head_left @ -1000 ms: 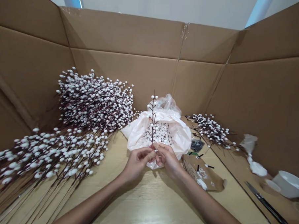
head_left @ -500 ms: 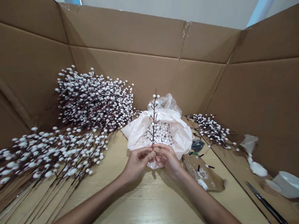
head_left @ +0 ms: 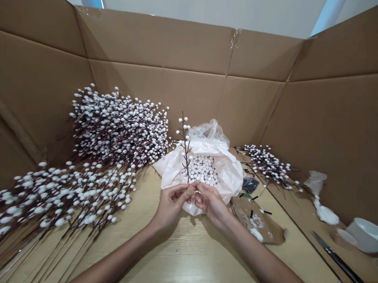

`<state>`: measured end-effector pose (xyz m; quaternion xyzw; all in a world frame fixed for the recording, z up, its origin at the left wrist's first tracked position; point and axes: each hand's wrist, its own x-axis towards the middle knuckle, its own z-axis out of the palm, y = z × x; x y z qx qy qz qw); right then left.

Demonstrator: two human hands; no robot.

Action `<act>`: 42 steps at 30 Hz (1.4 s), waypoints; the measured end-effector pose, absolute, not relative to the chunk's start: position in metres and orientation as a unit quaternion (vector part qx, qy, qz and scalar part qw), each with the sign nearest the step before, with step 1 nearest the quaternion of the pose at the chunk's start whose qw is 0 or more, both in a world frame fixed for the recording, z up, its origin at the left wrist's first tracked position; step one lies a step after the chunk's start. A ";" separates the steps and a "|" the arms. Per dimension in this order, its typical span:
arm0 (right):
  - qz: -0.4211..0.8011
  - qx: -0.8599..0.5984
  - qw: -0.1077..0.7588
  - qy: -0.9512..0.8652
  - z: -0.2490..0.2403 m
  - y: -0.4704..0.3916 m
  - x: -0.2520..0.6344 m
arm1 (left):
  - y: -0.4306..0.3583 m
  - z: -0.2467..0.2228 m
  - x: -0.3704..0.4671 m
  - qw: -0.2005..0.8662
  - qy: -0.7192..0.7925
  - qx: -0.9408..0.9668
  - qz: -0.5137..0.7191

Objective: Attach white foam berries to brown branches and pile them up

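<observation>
My left hand (head_left: 173, 202) pinches the lower end of a thin brown artificial berry stem (head_left: 186, 154), which stands nearly upright and leans left. Several white berries sit near its top, and the lower twigs look bare. My right hand (head_left: 210, 202) is closed, thumb and fingertips together beside the stem's base and close to the left fingertips. Whatever lies between the right fingertips is too small to make out. Just behind both hands, an open white plastic bag (head_left: 233, 170) holds loose white berries (head_left: 203, 169).
Finished-looking white berry stems (head_left: 120, 126) are piled at the back left, with more stems (head_left: 80, 191) in front. A smaller bunch (head_left: 266, 163) lies right. Also right are a brown cardboard piece (head_left: 271, 228), a knife (head_left: 340, 260) and a white bowl (head_left: 368, 232). Cardboard walls (head_left: 155, 44) surround the table.
The berry stem's top has swung left from nearly vertical, and another white berry shows near it. Both hands stay at about the same place.
</observation>
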<state>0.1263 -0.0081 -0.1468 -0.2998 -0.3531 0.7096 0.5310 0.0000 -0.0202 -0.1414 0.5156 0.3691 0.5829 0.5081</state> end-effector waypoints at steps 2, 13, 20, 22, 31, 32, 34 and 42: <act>0.697 -0.307 0.540 -0.359 -0.148 -0.009 0.125 | -0.020 -0.141 0.000 0.509 0.372 0.510 0.586; 0.698 -0.357 0.517 -0.343 -0.138 -0.012 0.131 | -0.020 -0.142 -0.002 0.484 0.393 0.512 0.591; 0.718 -0.366 0.479 -0.348 -0.124 -0.015 0.138 | -0.018 -0.148 -0.003 0.467 0.395 0.536 0.582; 0.724 -0.362 0.469 -0.353 -0.123 -0.016 0.139 | -0.017 -0.148 -0.004 0.462 0.396 0.541 0.581; 0.705 -0.344 0.490 -0.381 -0.132 -0.016 0.136 | -0.015 -0.147 -0.005 0.468 0.397 0.533 0.582; 0.706 -0.348 0.487 -0.378 -0.132 -0.016 0.136 | -0.015 -0.147 -0.005 0.469 0.395 0.533 0.583; 0.706 -0.356 0.486 -0.372 -0.132 -0.015 0.135 | -0.015 -0.148 -0.004 0.473 0.389 0.536 0.581; 0.714 -0.334 0.472 -0.395 -0.141 -0.013 0.131 | -0.016 -0.151 -0.002 0.478 0.390 0.536 0.577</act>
